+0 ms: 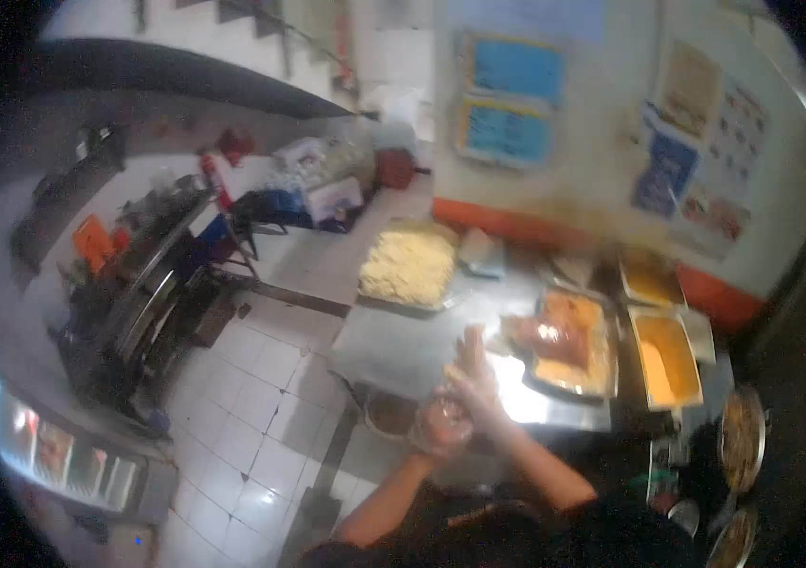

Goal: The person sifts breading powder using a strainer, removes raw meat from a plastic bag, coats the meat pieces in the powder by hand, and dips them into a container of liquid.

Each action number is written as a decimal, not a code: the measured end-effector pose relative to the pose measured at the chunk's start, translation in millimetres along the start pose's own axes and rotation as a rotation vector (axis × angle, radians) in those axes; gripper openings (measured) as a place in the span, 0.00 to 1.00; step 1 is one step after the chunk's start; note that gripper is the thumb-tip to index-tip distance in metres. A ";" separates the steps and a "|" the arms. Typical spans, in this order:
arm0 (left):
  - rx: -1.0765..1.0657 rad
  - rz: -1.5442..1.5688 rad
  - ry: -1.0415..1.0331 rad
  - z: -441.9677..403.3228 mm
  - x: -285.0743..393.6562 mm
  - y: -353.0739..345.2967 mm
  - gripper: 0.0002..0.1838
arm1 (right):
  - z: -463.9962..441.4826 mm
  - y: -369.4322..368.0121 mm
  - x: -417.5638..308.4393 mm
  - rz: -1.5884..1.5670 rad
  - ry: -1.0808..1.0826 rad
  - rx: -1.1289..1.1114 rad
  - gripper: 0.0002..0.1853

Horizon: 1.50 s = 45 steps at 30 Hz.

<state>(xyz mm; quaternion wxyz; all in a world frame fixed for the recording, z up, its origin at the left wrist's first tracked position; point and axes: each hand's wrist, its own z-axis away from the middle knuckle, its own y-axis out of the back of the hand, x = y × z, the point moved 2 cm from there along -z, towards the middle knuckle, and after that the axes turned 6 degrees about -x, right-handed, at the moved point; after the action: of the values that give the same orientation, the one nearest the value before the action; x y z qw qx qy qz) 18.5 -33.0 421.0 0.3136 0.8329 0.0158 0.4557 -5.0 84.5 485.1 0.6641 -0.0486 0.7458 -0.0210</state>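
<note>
My left hand [441,426] is closed in front of the steel table's near edge, with a shiny, clear, plastic-like layer about it. What its curled fingers hold is blurred. Right beside it, my right hand [474,374] reaches over the table edge with its fingers stretched out; the two hands meet or overlap near the wrist. To the right lies a tray [602,390] of orange-yellow food, with a glossy reddish-brown plastic-looking bag [554,339] across it. Beyond the hands, at the table's far left, sits a tray heaped with pale yellow pieces [409,265].
A deep metal pan of orange contents [665,355] stands at the table's right, another pan [651,282] behind it. Round pans [742,440] are at the lower right. A bowl-like container [390,417] sits below the table edge. White floor tiles [223,407] stretch left.
</note>
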 end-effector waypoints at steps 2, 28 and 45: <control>0.015 -0.035 -0.144 -3.3 -22.0 -30.7 0.12 | 15.7 13.4 -27.8 -0.045 -0.009 0.111 0.54; -0.286 0.259 0.183 -263.5 132.6 -390.6 0.19 | 281.3 499.1 30.3 0.117 -0.411 1.401 0.07; -0.434 0.560 0.589 -273.4 109.4 -478.6 0.21 | 253.5 763.2 -23.7 0.266 -0.709 0.842 0.13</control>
<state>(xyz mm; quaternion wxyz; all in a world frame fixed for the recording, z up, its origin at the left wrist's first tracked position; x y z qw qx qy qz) -3.7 524.2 352.1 0.3276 0.5551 -0.2171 0.7330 215.3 854.2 405.7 0.8328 0.3108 0.4043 -0.2151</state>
